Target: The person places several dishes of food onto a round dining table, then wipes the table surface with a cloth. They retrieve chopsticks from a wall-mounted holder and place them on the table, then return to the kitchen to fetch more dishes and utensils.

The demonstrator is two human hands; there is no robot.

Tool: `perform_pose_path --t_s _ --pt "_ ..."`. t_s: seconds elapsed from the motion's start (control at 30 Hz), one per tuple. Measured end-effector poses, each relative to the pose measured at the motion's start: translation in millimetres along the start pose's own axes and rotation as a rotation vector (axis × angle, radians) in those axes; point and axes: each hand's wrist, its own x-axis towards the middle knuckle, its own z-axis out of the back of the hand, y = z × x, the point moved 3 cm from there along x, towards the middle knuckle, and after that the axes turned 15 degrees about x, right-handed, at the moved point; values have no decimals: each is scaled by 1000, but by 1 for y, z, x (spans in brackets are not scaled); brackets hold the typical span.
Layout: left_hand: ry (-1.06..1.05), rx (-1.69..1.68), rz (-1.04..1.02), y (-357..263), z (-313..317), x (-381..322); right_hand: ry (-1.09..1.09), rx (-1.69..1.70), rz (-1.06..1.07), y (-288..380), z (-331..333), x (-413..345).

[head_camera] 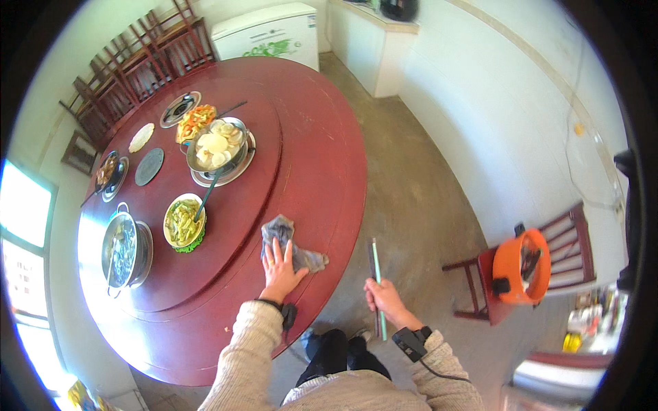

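Observation:
My left hand [281, 275] lies flat with fingers spread on a crumpled grey cloth [307, 259]. The cloth rests on the outer rim of a round red wooden table [321, 154]. Off the table's right edge, over the floor, my right hand [385, 299] grips a pair of chopsticks, one pale green [377, 259] and one dark [371, 262]. On the raised round centre stand a bowl of green vegetables [182, 222] with a dark green utensil in it and a metal pan of pale sliced food [218, 144]. A metal pot [121, 250] of dark liquid is at the left.
Farther back on the table are an orange-coloured dish [195, 122], a metal burner stand [180, 109] and a dark round disc [149, 167]. An orange bucket-like container [520, 267] sits on a wooden chair [496, 308] at right. Wooden chairs [136, 67] and a white chest freezer [264, 33] line the wall.

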Motion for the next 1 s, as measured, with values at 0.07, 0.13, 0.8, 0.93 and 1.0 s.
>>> perform_pose_path --t_s 0.07,0.13,0.8,0.93,1.0 --pt "-165 -148 115 10 5 -9 156 -90 -94 11 -8 23" --pt "-335 -241 249 11 8 -4 226 -85 -17 32 -7 53" --pt "-315 92 410 -33 56 391 154 15 -218 173 46 225" --pt "-421 44 452 -40 61 416 195 -19 -236 193 51 247" --pt "-422 59 401 -45 54 402 194 -59 -293 198 48 256"
